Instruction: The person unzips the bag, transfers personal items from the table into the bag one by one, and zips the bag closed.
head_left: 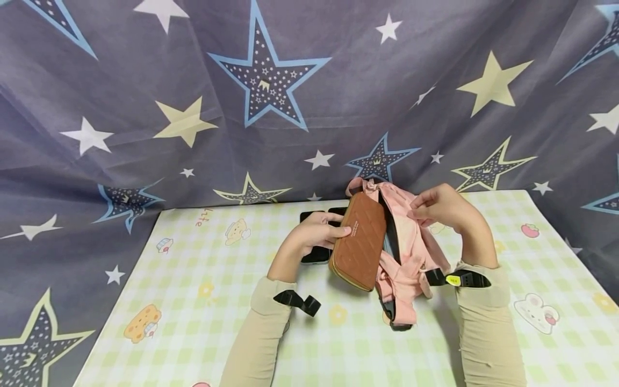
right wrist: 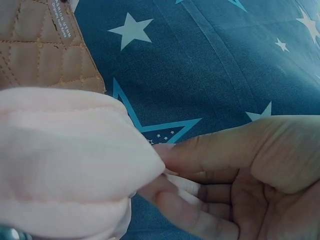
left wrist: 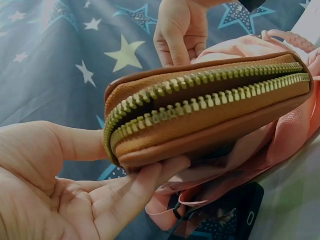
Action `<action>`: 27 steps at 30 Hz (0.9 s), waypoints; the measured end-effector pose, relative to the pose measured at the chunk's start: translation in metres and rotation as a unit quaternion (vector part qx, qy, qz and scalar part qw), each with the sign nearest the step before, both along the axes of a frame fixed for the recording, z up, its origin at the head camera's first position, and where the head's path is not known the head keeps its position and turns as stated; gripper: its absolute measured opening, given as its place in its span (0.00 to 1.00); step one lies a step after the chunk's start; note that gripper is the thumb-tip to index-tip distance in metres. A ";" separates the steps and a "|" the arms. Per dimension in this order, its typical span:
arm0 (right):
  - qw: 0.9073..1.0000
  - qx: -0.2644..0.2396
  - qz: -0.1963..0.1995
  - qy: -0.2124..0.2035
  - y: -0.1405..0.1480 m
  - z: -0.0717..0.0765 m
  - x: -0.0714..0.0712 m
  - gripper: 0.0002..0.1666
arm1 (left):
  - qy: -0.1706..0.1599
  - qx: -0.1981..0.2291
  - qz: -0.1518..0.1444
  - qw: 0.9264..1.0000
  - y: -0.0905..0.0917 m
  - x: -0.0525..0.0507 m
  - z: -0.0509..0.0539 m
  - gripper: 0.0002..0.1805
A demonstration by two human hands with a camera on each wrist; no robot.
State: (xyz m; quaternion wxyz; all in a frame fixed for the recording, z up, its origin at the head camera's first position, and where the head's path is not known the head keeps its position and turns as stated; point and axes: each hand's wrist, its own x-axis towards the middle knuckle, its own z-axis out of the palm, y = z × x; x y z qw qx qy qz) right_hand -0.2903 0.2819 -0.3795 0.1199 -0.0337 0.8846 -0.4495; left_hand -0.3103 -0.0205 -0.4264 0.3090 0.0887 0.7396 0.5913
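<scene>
A brown quilted wallet [head_left: 360,242] is held by my left hand [head_left: 314,234], thumb on its face and fingers behind. In the left wrist view, the gold zipper of the wallet [left wrist: 210,95] runs round its edge, its two tooth rows parted. My right hand [head_left: 445,207] pinches the edge of a pink fabric bag [head_left: 406,220] between thumb and fingers. The bag's dark opening faces the wallet, which is tilted beside it. In the right wrist view the bag's cloth [right wrist: 75,160] bunches at the fingertips, with the wallet [right wrist: 45,45] behind.
A black phone-like object [head_left: 316,254] lies on the table behind my left hand, partly hidden. The bag's strap and buckle [head_left: 401,320] trail toward the front. A checked cloth [head_left: 193,322] covers the table, and a star-patterned curtain [head_left: 290,150] hangs along its back.
</scene>
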 end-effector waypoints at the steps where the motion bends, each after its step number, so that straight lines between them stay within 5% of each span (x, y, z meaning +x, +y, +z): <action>1: 1.000 0.000 0.001 0.000 0.000 0.000 -0.001 0.17 | -0.002 0.000 -0.002 1.000 0.000 0.000 0.000 0.28; 8: 1.000 0.005 0.001 -0.003 0.001 -0.002 -0.004 0.17 | -0.003 0.007 -0.006 1.000 -0.001 -0.002 -0.001 0.27; 27: 1.000 -0.020 0.009 0.005 -0.001 0.001 0.000 0.16 | -0.001 0.047 0.068 0.997 0.020 -0.002 -0.006 0.25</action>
